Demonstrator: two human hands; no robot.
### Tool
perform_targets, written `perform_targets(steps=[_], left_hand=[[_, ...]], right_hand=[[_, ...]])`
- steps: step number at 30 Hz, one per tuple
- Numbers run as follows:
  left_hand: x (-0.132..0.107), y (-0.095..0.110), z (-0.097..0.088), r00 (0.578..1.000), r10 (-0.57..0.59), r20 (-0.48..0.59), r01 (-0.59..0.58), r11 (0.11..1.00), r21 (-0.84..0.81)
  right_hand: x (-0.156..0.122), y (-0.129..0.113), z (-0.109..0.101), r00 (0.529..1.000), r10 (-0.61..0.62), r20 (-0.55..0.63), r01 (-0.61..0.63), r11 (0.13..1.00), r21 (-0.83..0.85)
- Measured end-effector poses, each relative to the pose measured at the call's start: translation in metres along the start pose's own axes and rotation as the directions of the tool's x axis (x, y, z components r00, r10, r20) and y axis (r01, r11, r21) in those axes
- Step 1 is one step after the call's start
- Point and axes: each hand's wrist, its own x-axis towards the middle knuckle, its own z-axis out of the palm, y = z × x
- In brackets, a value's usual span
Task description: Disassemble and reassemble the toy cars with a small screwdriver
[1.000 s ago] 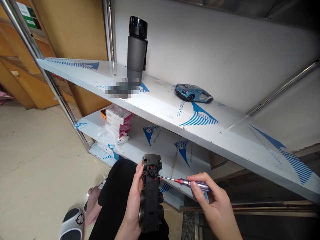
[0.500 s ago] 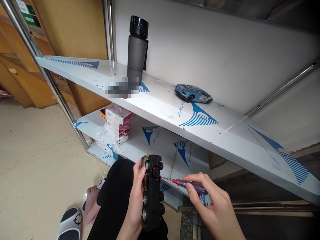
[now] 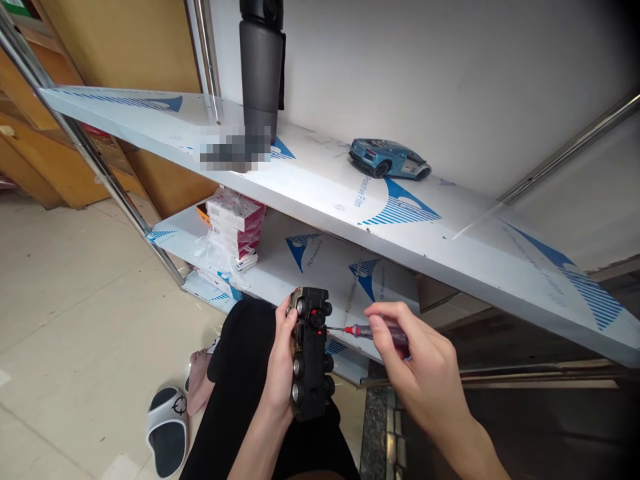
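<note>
The left hand (image 3: 281, 357) is wrapped around a toy truck (image 3: 311, 377), holding it by its left side. The truck is above the person's lap, near the middle of the scene. Its black bottom is turned up to see, and its wheels run down both sides, with shiny ones on the left. There is a round black part with red bits toward its far end.

The right hand (image 3: 425, 357) is to the right of the truck. Its fingers are closed on the handle of a screwdriver (image 3: 355, 330). The thin metal rod points left, at the truck's right side by the round part. The tip is too small to tell if it touches.

Farther away is a long top shelf (image 3: 310, 193) with blue marks. A blue toy car (image 3: 390, 160) sits on it, and a dark bottle (image 3: 261, 73) stands up to the left of the car. Some boxes (image 3: 234, 217) are piled on the shelf below, at the left. A white and black slipper (image 3: 169, 433) lies on the floor (image 3: 75, 320), near and left.
</note>
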Motion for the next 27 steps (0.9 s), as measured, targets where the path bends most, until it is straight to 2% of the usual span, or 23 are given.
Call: perform_targets(steps=[6, 12, 17, 21, 25, 27], left_hand=[[0.002, -0.004, 0.0, 0.999, -0.032, 0.025, 0.034, 0.998, -0.057], [0.005, -0.007, 0.001, 0.999, -0.029, -0.025, 0.027, 0.997, -0.076], [0.006, -0.008, 0.001, 0.999, -0.015, -0.03, 0.013, 0.998, -0.06], [0.004, -0.002, 0.001, 0.999, -0.012, -0.045, 0.011, 0.999, -0.035], [0.001, 0.003, 0.0, 0.999, 0.004, -0.051, -0.007, 0.999, -0.048], [0.001, 0.003, -0.002, 0.998, 0.022, -0.057, -0.025, 0.998, -0.054]], right_hand=[[0.002, -0.001, 0.0, 0.993, -0.108, 0.036, 0.109, 0.994, -0.005], [0.004, 0.002, 0.002, 0.995, -0.094, 0.035, 0.096, 0.994, -0.055], [0.005, 0.005, 0.0, 0.983, -0.174, 0.053, 0.177, 0.983, -0.044], [0.006, 0.005, 0.0, 0.992, -0.122, 0.03, 0.123, 0.99, -0.064], [0.008, 0.003, 0.001, 0.978, -0.187, 0.09, 0.19, 0.982, -0.025], [0.008, 0.001, 0.002, 0.979, -0.182, 0.092, 0.185, 0.982, -0.023]])
